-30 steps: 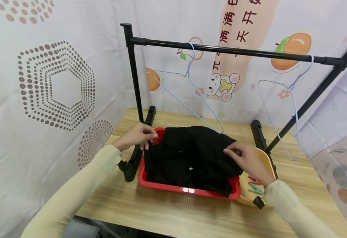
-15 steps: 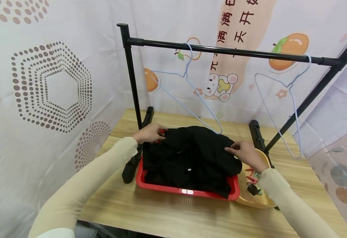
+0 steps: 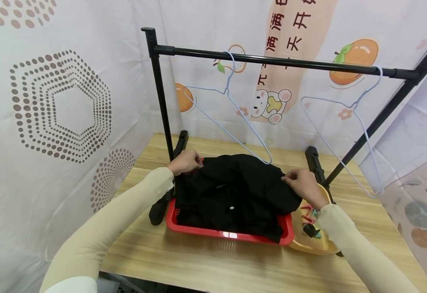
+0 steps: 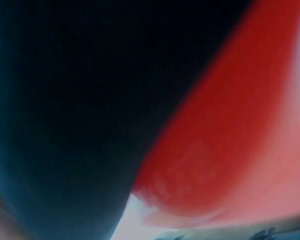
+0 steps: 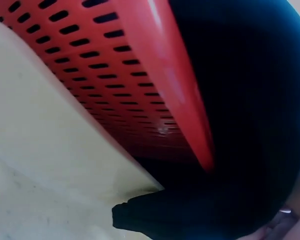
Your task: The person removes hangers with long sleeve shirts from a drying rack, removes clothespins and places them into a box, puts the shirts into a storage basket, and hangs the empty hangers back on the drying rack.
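Observation:
A black garment (image 3: pixel 235 191) lies bunched in a red basket (image 3: pixel 199 232), with a small white spot on its front. At its upper left corner, my left hand (image 3: pixel 185 161) pinches the cloth near the basket's back rim. My right hand (image 3: pixel 303 185) pinches the garment's right side, where cloth hangs over the basket rim. In the left wrist view, dark cloth (image 4: pixel 80 100) fills the left half beside the blurred red basket (image 4: pixel 215 135). The right wrist view has the slotted basket wall (image 5: pixel 100 65) next to the cloth (image 5: pixel 240 90), and a sliver of my right hand (image 5: pixel 290 222).
A black rack's bar (image 3: pixel 290 62) spans above the basket. Two blue wire hangers hang from it: the left hanger (image 3: pixel 235 136) over the garment, the right hanger (image 3: pixel 363 130) further over. A yellow tray (image 3: pixel 308 243) with several clothespins (image 3: pixel 310 215) sits partly under my right arm.
My left hand has moved right onto the garment's corner and closed its fingers on the cloth. My right hand has shifted slightly, drawing the right side outward. The right hanger has swung.

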{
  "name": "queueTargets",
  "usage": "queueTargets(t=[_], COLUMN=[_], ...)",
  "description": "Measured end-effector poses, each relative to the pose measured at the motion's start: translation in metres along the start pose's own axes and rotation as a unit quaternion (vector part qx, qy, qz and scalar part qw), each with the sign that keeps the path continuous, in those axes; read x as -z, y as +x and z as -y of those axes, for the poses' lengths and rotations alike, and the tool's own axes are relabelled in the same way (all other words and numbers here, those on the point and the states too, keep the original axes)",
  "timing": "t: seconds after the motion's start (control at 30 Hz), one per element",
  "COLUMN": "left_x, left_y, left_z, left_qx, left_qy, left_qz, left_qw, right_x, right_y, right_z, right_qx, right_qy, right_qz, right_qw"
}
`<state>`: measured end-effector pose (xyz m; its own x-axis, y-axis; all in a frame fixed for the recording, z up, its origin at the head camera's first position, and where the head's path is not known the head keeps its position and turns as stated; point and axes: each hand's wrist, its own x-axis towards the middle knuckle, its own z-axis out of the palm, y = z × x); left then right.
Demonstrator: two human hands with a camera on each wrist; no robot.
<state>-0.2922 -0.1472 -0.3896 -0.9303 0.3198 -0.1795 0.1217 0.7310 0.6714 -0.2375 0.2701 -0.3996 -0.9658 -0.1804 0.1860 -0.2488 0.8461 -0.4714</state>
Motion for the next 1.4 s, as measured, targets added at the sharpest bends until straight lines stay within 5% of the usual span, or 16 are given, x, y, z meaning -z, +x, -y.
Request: queueTargets(t=[0.17,0.43,0.63,0.87,1.0,1.13,1.23,1.4], left_x=[0.002,0.004,0.019,0.042,0.042,0.032,0.019,-0.002], left_y=[0.005,0.002,-0.028,-0.078,-0.106,-0.127,-0.135,-0.135], left_z=[-0.002,-0.001,0.002,0.015,0.025,0.033,0.03,0.022], left_qx=[0.018,-0.042,-0.096,-0.106,-0.145,-0.204,-0.253,-0.305], left_qy=[0.017,-0.018,-0.085,-0.14,-0.119,-0.039,0.041,0.117], left_qz=[0.011,0.002,-0.026,-0.01,0.026,0.056,0.062,0.072], left_qw=[0.9996,0.9989,0.9914,0.9845,0.9819,0.9765,0.9646,0.9424], right_x=[0.001,0.001,0.006,0.015,0.017,0.016,0.011,-0.005], right_y=[0.001,-0.003,-0.016,-0.033,-0.05,-0.066,-0.072,-0.076], right_z=[0.004,0.01,0.022,0.037,0.04,0.04,0.041,0.04], right_qx=[-0.003,0.018,0.054,0.13,0.217,0.317,0.368,0.386], right_qy=[0.021,0.049,0.086,0.115,0.096,0.09,0.087,-0.001], right_qz=[-0.005,-0.039,-0.078,-0.083,-0.07,-0.019,0.037,0.085], right_qw=[0.9998,0.9979,0.9918,0.9813,0.969,0.9439,0.9251,0.9187])
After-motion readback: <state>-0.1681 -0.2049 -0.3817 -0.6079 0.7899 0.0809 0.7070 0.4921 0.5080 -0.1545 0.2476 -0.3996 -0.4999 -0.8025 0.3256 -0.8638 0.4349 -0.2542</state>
